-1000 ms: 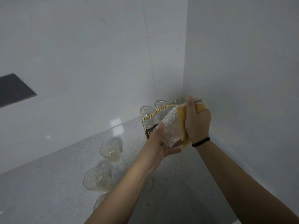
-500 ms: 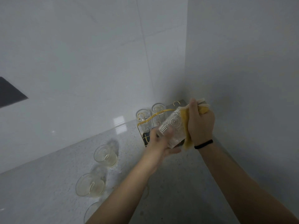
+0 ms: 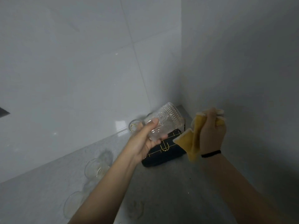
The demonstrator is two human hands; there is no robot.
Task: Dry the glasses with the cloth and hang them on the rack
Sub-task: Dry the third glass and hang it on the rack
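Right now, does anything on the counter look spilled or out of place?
Nothing looks broken. A faint wet ring marks the grey speckled counter near the clear glasses waiting there, likely water from a glass; the patterned glass is held tilted.

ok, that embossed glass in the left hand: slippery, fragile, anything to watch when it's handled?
Probably rigid and breakable: the embossed glass is clear pressed glass. The raised pattern likely gives fingers some purchase, though it may be damp, since the yellow cloth in the right hand is off it. The left hand holds it tilted; laid on its side, it would probably roll.
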